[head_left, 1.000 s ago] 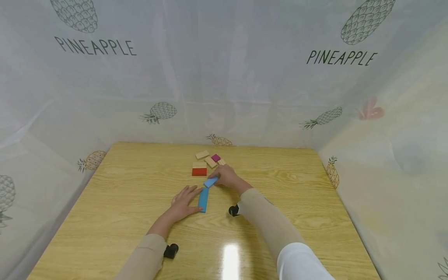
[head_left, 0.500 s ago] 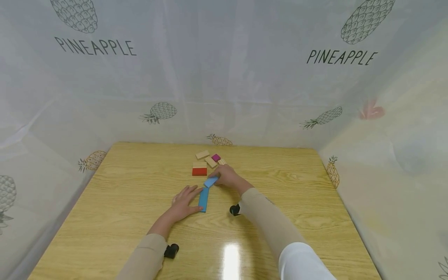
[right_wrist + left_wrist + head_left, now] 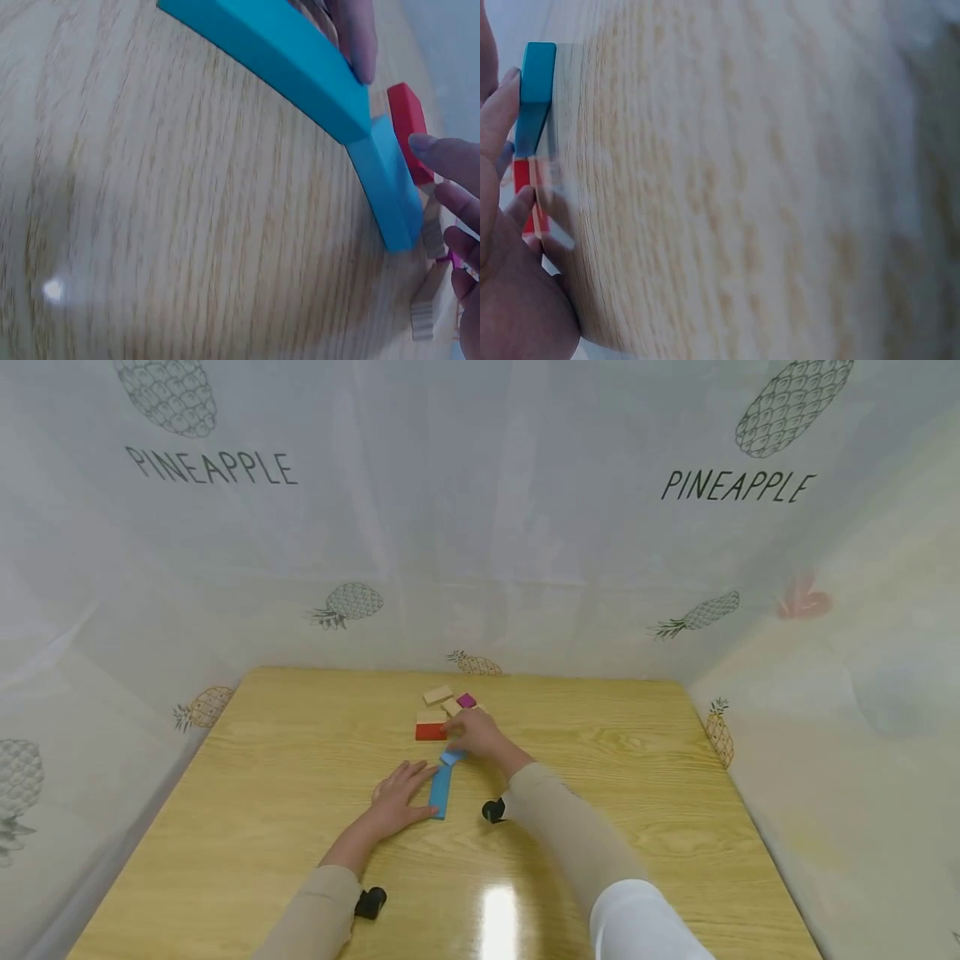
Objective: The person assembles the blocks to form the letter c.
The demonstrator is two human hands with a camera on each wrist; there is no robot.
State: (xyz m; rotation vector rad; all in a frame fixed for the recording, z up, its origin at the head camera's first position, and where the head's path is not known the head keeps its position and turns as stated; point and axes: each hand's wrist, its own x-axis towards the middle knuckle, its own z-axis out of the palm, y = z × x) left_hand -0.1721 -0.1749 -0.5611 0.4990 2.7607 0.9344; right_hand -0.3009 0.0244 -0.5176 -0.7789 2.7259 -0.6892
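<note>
Left hand (image 3: 397, 793): fingers spread and fairly straight along the left side of the long, rectangular, darker blue block (image 3: 440, 792), thumb at its near end; it steadies without clasping.
Right hand (image 3: 477, 732): beyond the blue block's far end, fingers loosely extended, foremost fingertip at the red rectangular block (image 3: 408, 124); no grip shows, and whether that tip touches I cannot tell.
Light blue rectangular block (image 3: 386, 184): meets the blue block's far end at an angle, below the right hand.
Red block: lies beyond the blue block's far end, a plain wood-coloured block (image 3: 431, 717) against its back.
Farther pieces: a small purple block (image 3: 467, 700) and more wood-coloured blocks (image 3: 438, 695), farthest from the blue block, one partly hidden.
Tabletop (image 3: 600, 760): wood-grained, under the blue block and all the rest.
Curtain (image 3: 480, 510): pineapple-printed, well behind the blue block.
Likely faults: the right hand's underside could brush the light blue block and open the joint; uneven left-hand pressure could swivel the blue block.
</note>
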